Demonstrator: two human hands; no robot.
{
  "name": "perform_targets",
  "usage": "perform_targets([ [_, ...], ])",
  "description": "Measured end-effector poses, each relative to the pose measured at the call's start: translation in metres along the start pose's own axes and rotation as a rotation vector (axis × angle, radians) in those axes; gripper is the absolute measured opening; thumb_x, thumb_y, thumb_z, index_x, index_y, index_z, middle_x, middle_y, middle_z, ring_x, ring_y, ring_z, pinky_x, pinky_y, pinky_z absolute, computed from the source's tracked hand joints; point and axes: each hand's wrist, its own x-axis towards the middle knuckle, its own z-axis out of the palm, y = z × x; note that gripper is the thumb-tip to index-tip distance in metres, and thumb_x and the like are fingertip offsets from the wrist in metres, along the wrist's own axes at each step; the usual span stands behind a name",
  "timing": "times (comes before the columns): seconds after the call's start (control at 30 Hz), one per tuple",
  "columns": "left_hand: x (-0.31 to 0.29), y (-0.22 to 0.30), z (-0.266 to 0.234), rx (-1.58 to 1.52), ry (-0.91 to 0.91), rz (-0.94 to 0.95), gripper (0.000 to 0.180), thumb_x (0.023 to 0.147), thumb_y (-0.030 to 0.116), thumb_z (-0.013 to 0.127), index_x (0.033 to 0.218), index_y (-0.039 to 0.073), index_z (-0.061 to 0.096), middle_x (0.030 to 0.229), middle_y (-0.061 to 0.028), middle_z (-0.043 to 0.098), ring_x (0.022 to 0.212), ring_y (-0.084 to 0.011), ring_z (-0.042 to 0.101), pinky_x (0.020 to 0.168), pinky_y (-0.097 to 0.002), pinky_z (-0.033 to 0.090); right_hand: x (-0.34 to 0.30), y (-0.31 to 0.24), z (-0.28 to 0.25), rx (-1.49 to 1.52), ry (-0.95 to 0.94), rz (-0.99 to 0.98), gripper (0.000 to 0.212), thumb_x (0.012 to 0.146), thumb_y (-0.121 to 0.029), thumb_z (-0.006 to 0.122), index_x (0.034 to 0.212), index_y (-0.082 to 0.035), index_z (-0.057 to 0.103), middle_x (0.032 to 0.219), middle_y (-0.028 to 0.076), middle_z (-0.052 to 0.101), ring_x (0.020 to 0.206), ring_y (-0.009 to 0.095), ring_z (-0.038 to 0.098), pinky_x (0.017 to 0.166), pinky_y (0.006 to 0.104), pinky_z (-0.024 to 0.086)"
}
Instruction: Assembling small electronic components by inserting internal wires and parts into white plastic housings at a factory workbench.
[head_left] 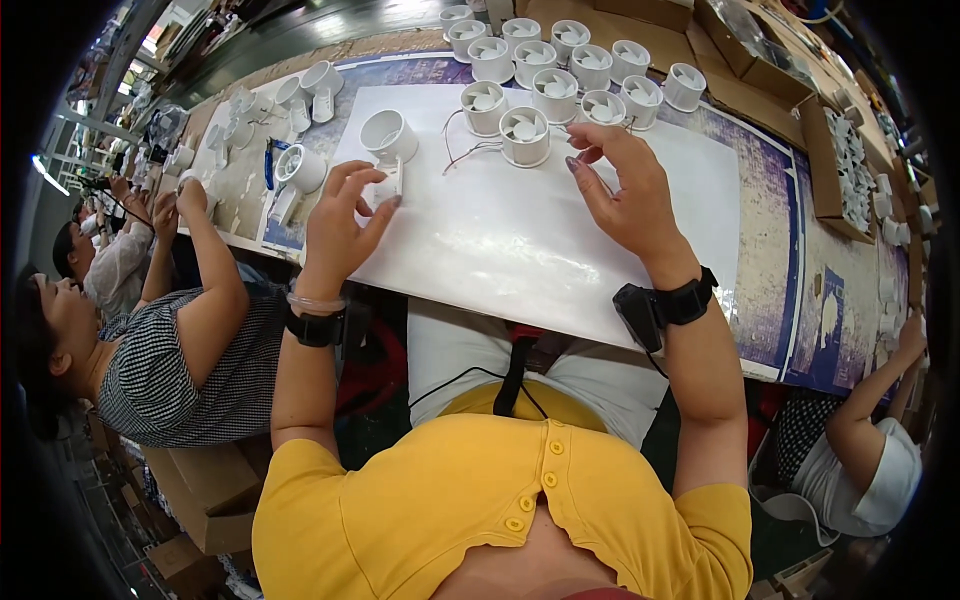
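Observation:
My left hand (345,222) is over the left part of a white sheet, thumb and fingers apart. Its fingertips are right beside the handle of a white cylindrical housing (388,135); whether they touch it I cannot tell. My right hand (628,185) hovers over the sheet with thumb and fingertips apart and nothing seen between them. Nearest to it stands a white round fan unit (525,138), with thin dark and red wires (470,155) trailing left from it. Behind, several more white fan units (555,92) stand in a cluster.
The white sheet (500,250) covers the table before me. To the left are blue-handled pliers (269,165), another white housing (300,168) and several more farther back. On the right, an open cardboard box (845,165) holds small white parts. Co-workers sit on both sides.

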Motion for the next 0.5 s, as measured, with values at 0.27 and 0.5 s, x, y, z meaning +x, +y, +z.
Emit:
perform_targets([
  [0.27, 0.031, -0.026, 0.026, -0.161, 0.006, -0.381, 0.078, 0.075, 0.04, 0.074, 0.13, -0.001, 0.037, 0.102, -0.0128, 0.061, 0.077, -0.019, 0.062, 0.067, -0.0304, 0.051, -0.002, 0.002, 0.0, -0.012, -0.005, 0.01, 0.025, 0.08, -0.003, 0.066, 0.105, -0.007, 0.063, 0.088, 0.006, 0.065, 0.079, 0.018, 0.061, 0.075, 0.0304, 0.046],
  [0.5, 0.025, -0.028, 0.028, -0.268, 0.064, -0.212, 0.063, 0.078, 0.029, 0.072, 0.125, -0.004, 0.045, 0.097, -0.0133, 0.063, 0.073, -0.0191, 0.063, 0.068, -0.0296, 0.052, -0.002, 0.005, -0.001, -0.021, 0.011, -0.025, 0.016, 0.082, -0.003, 0.064, 0.097, -0.007, 0.067, 0.086, 0.006, 0.066, 0.078, 0.019, 0.06, 0.074, 0.0301, 0.046],
])
